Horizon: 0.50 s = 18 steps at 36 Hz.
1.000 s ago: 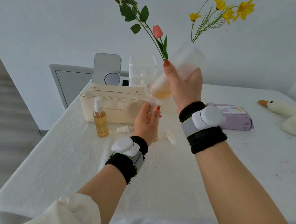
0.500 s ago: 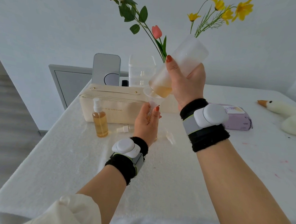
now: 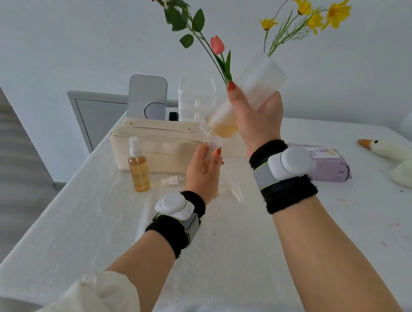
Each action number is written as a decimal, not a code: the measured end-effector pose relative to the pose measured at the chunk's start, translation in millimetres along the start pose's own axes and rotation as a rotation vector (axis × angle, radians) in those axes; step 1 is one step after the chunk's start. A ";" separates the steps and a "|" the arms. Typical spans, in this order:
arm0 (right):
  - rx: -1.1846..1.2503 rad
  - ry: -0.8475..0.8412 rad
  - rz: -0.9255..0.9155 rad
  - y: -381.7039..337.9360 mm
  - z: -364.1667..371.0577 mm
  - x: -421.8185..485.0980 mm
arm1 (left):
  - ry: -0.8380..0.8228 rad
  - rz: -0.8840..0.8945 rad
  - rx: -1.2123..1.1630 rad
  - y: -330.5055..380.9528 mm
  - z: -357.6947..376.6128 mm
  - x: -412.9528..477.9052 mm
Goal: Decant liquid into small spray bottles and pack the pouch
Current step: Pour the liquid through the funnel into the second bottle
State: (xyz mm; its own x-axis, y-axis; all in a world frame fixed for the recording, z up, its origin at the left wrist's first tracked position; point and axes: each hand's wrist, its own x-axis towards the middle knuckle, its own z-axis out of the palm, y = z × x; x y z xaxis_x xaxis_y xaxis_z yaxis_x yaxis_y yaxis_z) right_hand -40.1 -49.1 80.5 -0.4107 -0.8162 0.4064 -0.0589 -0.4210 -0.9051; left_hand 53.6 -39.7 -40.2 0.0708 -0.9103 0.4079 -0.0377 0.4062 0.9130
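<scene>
My right hand (image 3: 257, 119) grips a large frosted bottle (image 3: 249, 90), tipped mouth-down to the left, with amber liquid pooled at its mouth. Just below that mouth sits a small clear funnel (image 3: 207, 136). My left hand (image 3: 202, 170) holds the funnel's stem and a small bottle that is mostly hidden behind the palm. A filled small spray bottle (image 3: 138, 169) with amber liquid stands upright to the left. A loose white spray cap (image 3: 171, 179) lies beside it. The cream pouch (image 3: 156, 147) stands behind them.
A white cloth covers the table (image 3: 98, 221). A purple wipes pack (image 3: 328, 164) lies at the right, a plush goose (image 3: 400, 157) farther right. Behind the pouch stand a grey mirror (image 3: 147, 97), a clear drawer box (image 3: 195, 99) and flowers (image 3: 217, 44). A small clear piece (image 3: 236, 191) lies by my left wrist.
My right hand has raised the big bottle's base and tipped it more steeply over the funnel. My left hand has stayed in place.
</scene>
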 end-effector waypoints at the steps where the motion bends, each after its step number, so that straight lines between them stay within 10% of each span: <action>1: 0.002 -0.001 0.001 0.3 0.2 -0.1 | 0.002 0.000 0.004 0.0 -0.1 0.0; 18: -0.009 0.011 -0.028 -0.2 1.4 0.0 | 0.012 -0.002 0.000 -0.4 0.0 -0.2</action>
State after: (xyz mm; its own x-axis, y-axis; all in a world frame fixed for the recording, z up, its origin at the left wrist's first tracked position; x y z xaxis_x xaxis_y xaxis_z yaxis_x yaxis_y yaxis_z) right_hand -38.7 -49.6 80.8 -0.4187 -0.7997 0.4303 -0.0787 -0.4401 -0.8945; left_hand 53.6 -39.6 -40.7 0.0827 -0.9100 0.4062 -0.0373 0.4045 0.9138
